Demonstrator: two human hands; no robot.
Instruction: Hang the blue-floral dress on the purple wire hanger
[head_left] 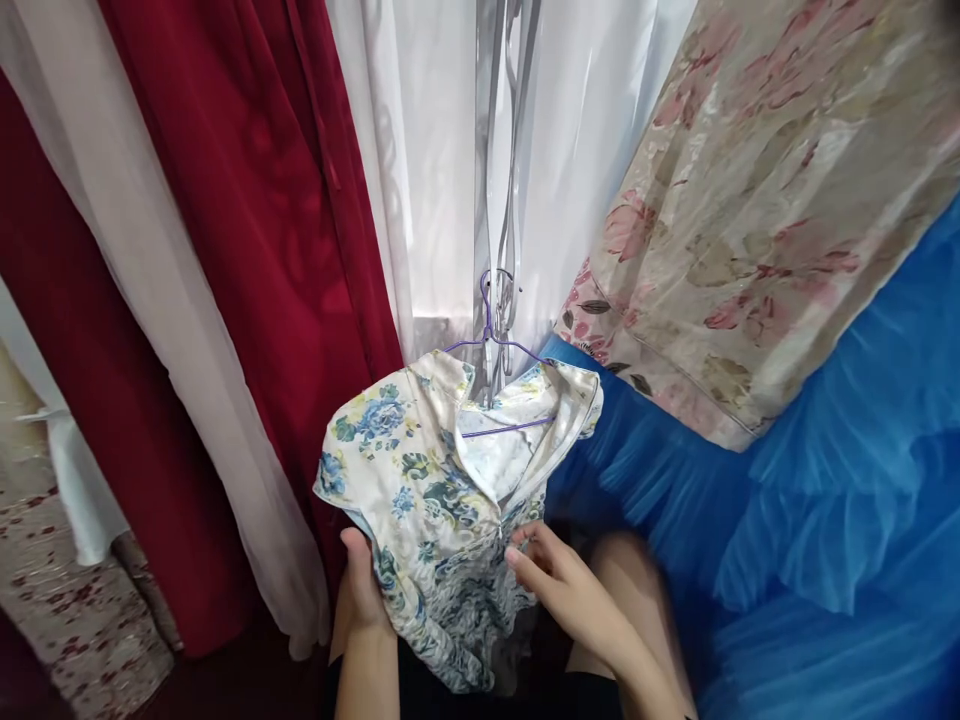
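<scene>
In the head view, we judge the front closure is being worked. Our left hand (364, 585) grips the floral dress (420, 470) at 7 o'clock, and our right hand (559, 580) pinches its front opening at 6. Next calls for taut fabric. We count one dress, one purple hanger (491, 345), two hands.

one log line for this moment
left hand: grips floral dress | right hand: fingertips on dress front | dress on purple hanger | around: red fabric, blue tulle
</scene>
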